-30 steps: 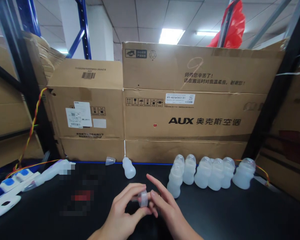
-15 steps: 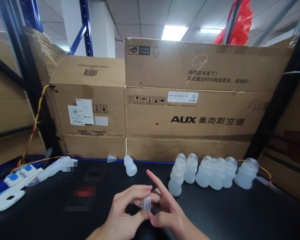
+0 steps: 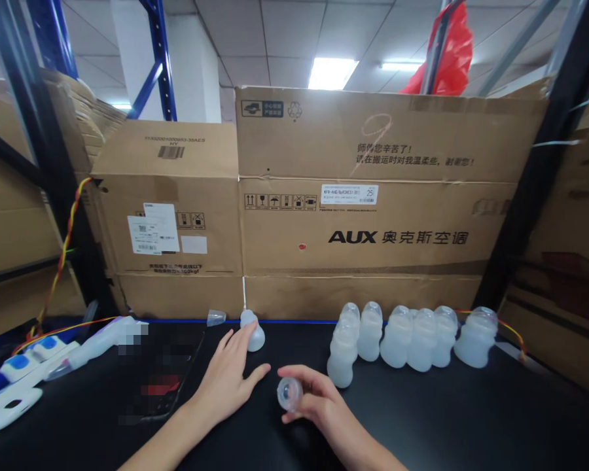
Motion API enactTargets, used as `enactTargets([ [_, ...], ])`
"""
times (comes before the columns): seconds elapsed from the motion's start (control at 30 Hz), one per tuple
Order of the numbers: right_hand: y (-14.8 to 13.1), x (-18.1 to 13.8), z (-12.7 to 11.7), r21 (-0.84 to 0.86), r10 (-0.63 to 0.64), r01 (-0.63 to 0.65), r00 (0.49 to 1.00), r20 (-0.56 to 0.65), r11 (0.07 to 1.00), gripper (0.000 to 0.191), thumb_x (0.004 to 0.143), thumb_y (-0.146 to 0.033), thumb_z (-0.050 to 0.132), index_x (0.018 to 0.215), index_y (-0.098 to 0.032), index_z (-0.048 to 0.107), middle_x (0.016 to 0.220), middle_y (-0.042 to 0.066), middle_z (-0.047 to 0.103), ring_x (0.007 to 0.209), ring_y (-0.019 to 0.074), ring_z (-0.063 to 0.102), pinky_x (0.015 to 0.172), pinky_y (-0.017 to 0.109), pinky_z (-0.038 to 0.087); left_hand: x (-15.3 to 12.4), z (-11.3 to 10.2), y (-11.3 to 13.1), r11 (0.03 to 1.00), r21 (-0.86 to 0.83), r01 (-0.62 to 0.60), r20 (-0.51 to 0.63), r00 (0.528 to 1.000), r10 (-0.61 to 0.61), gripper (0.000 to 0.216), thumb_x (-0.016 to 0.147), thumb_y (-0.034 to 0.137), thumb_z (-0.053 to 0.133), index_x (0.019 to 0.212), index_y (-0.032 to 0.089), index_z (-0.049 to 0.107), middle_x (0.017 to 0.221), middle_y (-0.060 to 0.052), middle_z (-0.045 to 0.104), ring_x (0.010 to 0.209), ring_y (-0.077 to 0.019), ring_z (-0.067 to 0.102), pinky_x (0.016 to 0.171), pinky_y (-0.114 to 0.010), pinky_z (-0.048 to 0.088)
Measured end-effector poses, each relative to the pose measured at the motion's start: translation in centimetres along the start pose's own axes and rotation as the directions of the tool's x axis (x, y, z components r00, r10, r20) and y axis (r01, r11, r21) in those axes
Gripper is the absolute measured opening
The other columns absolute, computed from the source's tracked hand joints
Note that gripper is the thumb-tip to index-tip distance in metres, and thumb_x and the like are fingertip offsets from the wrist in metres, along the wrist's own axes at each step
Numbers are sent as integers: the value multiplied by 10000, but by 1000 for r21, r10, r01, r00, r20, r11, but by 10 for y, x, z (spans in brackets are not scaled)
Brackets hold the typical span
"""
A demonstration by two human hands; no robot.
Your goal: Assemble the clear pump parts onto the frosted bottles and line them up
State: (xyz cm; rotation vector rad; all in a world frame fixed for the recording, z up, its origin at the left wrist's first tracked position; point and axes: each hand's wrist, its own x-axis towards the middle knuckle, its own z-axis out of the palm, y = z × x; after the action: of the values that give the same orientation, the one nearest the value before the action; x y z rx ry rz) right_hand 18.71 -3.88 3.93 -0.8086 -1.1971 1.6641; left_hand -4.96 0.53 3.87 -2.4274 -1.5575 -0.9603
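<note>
My left hand (image 3: 230, 366) reaches forward, fingers stretched out and thumb apart. Its fingertips overlap a small white translucent bottle (image 3: 256, 340) with a waisted body; whether they touch it I cannot tell. My right hand (image 3: 319, 399) is closed on a clear ribbed plastic cap (image 3: 283, 396), held between thumb and fingers with its round opening facing me. Behind my left fingers a small clear tapered cover (image 3: 216, 318) lies on its side on the black table (image 3: 412, 425).
Several similar bottles with clear domed covers (image 3: 423, 347) stand to the right. A dark, partly blurred phone-like object (image 3: 174, 399) lies left, beyond it a white power strip (image 3: 14, 405) and a plastic-wrapped item (image 3: 91, 347). Cardboard panels (image 3: 285, 261) wall the back between metal posts.
My hands have parted. The left has let go of the clear cap and moved forward to the single bottle, while the right keeps the cap, now turned toward me.
</note>
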Motion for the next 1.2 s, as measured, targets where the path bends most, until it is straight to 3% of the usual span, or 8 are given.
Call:
enactTargets([
  [0.1,11,-2,1,-36,-23,28,990,137,999,568,541,-74,705,1087,-233,705,856,-57,634,732,118,572,668,232,445,0,-1,3,990,3,144,-73,987,-143,429,962,489,670,1264,212,543,1220,-119,700,1138,-333,719,996,-539,571],
  [0.2,24,-2,1,-59,-155,166,976,154,984,504,625,-114,805,1091,-256,678,827,-68,586,708,104,488,626,213,386,-3,-5,11,970,-12,242,-85,966,-242,312,931,460,678,1112,245,541,1130,-71,671,1061,-320,722,886,-466,579],
  [0.3,26,-2,-1,-162,-231,244,969,93,956,457,784,-330,862,1205,-253,703,1062,17,653,921,169,606,867,321,505,-5,-10,16,959,-59,278,-29,960,-280,227,902,251,606,1123,255,551,1157,-51,664,1010,-278,731,838,-408,564],
  [0.43,11,-3,-5,-352,-257,252,966,36,901,684,856,-611,797,1385,-200,659,1320,135,623,1113,285,659,1084,484,476,-6,-12,18,940,-143,311,25,950,-311,339,859,148,544,1173,268,591,1203,-31,690,910,-236,736,831,-383,525],
  [0.63,-9,-5,-4,-582,-332,328,938,103,744,501,1067,-628,487,1235,-194,673,1034,97,754,988,269,685,938,427,509,-3,-10,17,862,-365,352,31,930,-367,318,802,285,699,1118,274,669,1177,-23,721,988,-281,693,897,-408,486],
  [0.73,-11,-5,-3,-542,-385,345,922,43,766,436,1061,-633,506,1142,-214,595,1012,79,749,945,243,680,887,381,508,2,-14,18,727,-575,375,91,913,-398,334,813,393,708,1108,239,671,1091,-39,732,963,-264,699,842,-376,538],
  [0.9,-12,-5,-3,-543,-462,357,885,-64,760,423,1049,-621,543,1193,-224,581,1120,89,725,1034,249,659,934,363,503,0,-18,31,381,-834,399,252,890,-381,450,840,579,591,1046,187,668,774,14,643,571,-159,595,464,-268,486],
  [1.2,-13,-12,-5,-566,-618,572,775,133,594,387,1029,-457,655,1384,-304,647,1219,96,715,1113,292,668,985,403,525,-14,-10,65,-66,-778,625,607,719,-338,543,902,697,525,840,177,665,496,69,486,351,-67,346,279,-166,400],
])
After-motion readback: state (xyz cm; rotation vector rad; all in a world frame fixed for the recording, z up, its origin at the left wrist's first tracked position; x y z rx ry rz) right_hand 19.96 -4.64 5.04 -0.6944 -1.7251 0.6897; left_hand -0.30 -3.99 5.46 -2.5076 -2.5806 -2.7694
